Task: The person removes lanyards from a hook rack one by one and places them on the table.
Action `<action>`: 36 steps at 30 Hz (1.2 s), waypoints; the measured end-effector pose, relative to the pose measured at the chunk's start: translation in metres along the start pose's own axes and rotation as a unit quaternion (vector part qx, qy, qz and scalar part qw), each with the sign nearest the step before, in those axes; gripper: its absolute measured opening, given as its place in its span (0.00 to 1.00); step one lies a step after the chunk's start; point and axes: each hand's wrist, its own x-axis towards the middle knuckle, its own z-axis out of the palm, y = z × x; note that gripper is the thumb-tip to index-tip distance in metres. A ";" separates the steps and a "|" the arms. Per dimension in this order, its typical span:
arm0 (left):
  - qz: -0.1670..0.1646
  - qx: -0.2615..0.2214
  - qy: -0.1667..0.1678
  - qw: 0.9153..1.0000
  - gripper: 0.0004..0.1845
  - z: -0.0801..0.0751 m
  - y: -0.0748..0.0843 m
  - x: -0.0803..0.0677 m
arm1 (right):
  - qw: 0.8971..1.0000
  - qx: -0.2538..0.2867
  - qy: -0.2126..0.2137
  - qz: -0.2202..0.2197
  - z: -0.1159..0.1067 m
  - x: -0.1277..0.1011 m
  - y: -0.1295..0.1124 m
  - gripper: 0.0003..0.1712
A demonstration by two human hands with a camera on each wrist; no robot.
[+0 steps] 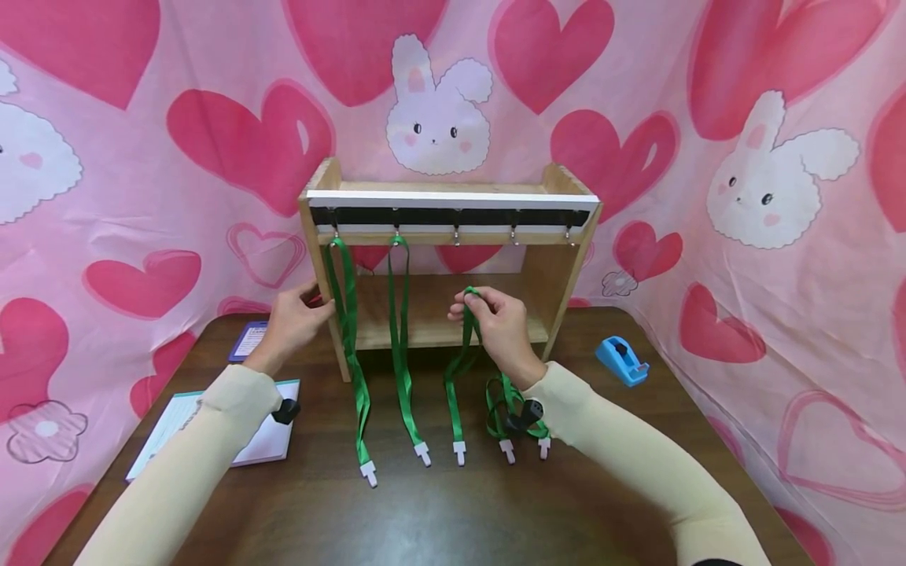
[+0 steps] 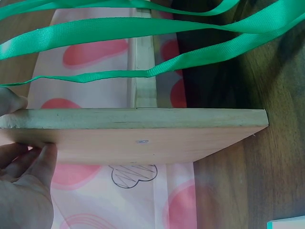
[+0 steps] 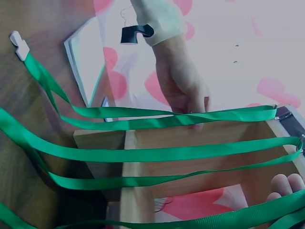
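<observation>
A small wooden rack (image 1: pixel 555 283) stands on the table with several metal hooks along its front rail. My left hand (image 1: pixel 296 321) grips its left side panel (image 2: pixel 143 138), thumb at the front edge and fingers on the outer face. Two green lanyards hang from the two leftmost hooks: the first lanyard (image 1: pixel 351 330) and the second lanyard (image 1: pixel 399 346). My right hand (image 1: pixel 501 324) pinches the top of a third lanyard (image 1: pixel 454 409), below the middle hook (image 1: pixel 457 234); its white clip (image 1: pixel 459 453) hangs low. More green lanyard (image 1: pixel 493 405) lies on the table beneath my right wrist, partly hidden, with two white clips.
A blue tape dispenser (image 1: pixel 623 362) sits to the right of the rack. On the left lie a white pad (image 1: pixel 272 428) and a blue-framed badge (image 1: pixel 249 341). Pink heart-patterned cloth (image 1: pixel 439 23) surrounds the brown table (image 1: pixel 425 523).
</observation>
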 end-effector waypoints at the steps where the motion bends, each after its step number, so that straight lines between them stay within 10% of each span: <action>1: -0.001 -0.001 0.000 1.000 0.34 0.000 0.000 0.000 | 1.000 0.003 0.000 0.003 0.000 -0.001 0.002 0.13; 25: 0.017 -0.007 0.018 1.000 0.31 0.002 -0.001 0.002 | 0.998 0.053 -0.012 0.033 0.000 -0.020 0.024 0.12; 36: 0.023 -0.002 0.021 1.000 0.31 0.003 -0.002 0.003 | 0.994 0.016 -0.102 0.029 -0.001 -0.030 0.023 0.13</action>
